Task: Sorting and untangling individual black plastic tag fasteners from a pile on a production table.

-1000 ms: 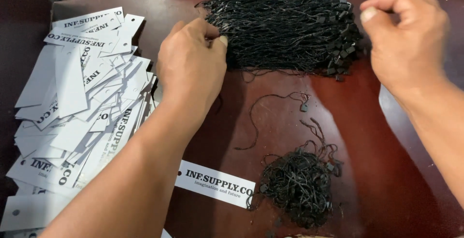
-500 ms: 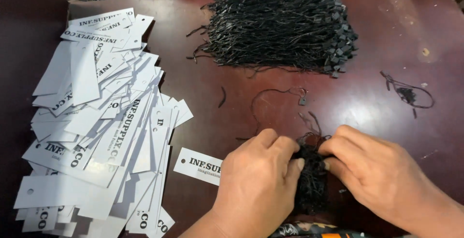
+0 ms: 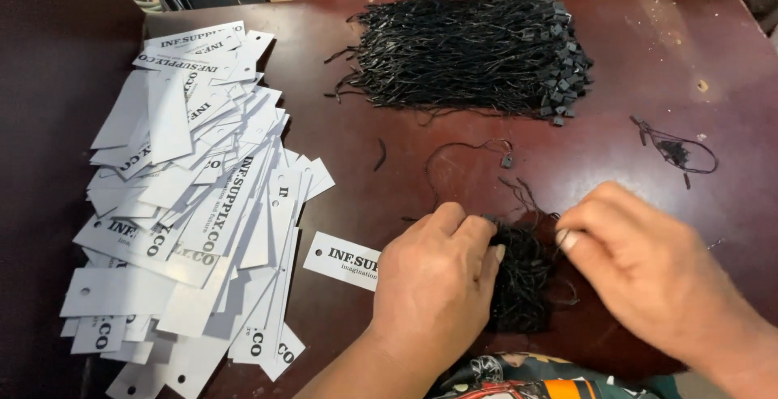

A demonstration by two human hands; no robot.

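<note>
left hand [image 3: 433, 281]: palm down on the near side of the table, fingers curled and pressed onto the left edge of the small tangle of black strings [image 3: 523, 277]; pinching or only pressing, cannot tell.
right hand [image 3: 648, 269]: fingertips bent in at the tangle's upper right, thumb and forefinger close together as if nipping a strand; the strand itself too thin to make out.
small tangle: near table edge, between the two hands, partly under the left fingers.
single white tag [image 3: 342, 260]: flat, just left of the left hand, its right end hidden under that hand.
white tag heap [image 3: 194, 196]: left side of the table, loose fan, lower tags cut off by the bottom border.
big black string bundle [image 3: 474, 51]: far side, well apart from the hands.
loose string [image 3: 470, 156]: lies alone between bundle and tangle.
stray string [image 3: 677, 149]: right, alone.
open room: bare dark red table [image 3: 616, 59] centre and far right.
near edge: patterned cloth [image 3: 527, 375] at the bottom border, cut off.
</note>
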